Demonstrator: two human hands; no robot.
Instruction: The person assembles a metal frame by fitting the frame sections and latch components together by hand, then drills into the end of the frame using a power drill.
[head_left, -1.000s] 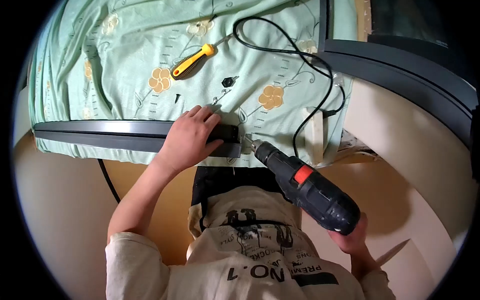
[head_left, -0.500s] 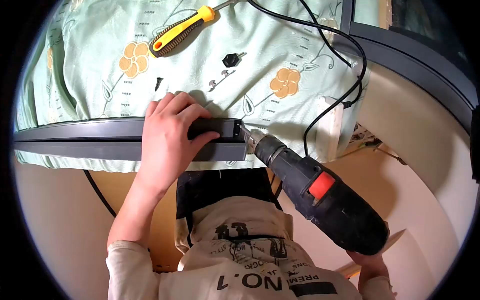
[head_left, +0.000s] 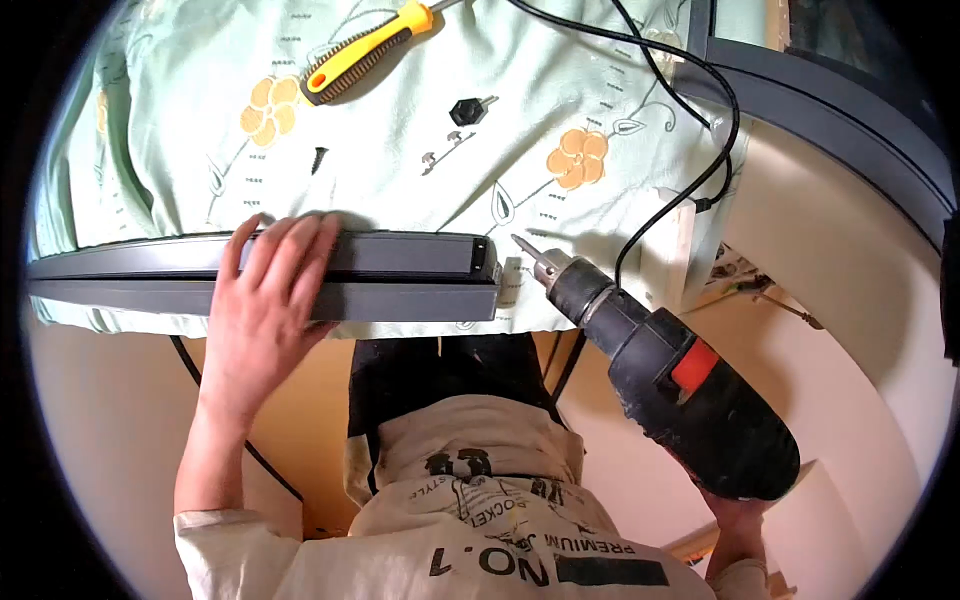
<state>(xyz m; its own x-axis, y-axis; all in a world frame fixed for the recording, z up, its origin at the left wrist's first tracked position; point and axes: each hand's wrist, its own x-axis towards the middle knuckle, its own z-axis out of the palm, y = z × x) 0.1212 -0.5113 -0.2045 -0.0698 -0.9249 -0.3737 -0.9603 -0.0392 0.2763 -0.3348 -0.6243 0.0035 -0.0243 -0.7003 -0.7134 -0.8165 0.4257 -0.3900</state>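
Pressing down on the dark grey rail (head_left: 400, 275), the left hand (head_left: 265, 310) lies flat with its fingers (head_left: 300, 250) spread over the top edge, which looks meant to pin the long piece against the surface (head_left: 150, 150) so it cannot shift. The rail runs along the near edge of the surface, on a pale green flowered cloth (head_left: 400, 120), its open right end facing the tool. The right hand (head_left: 735, 515) grips the black power drill (head_left: 690, 395) from below; its fingers are mostly hidden behind the drill body, so how they close I cannot tell beyond that they carry it. The bit (head_left: 527, 248) points up and left toward the rail's end but sits just apart from it, not touching.

Beyond the rail lie a yellow-handled screwdriver (head_left: 365, 50), a loose dark screw (head_left: 318, 158), a small black hex piece (head_left: 466, 110) and a small metal bit beside it. A black cord (head_left: 700, 90) loops across the cloth's right side and down past the corner, near the drill, where it could snag. A second dark frame (head_left: 830, 110) stands to the upper right.
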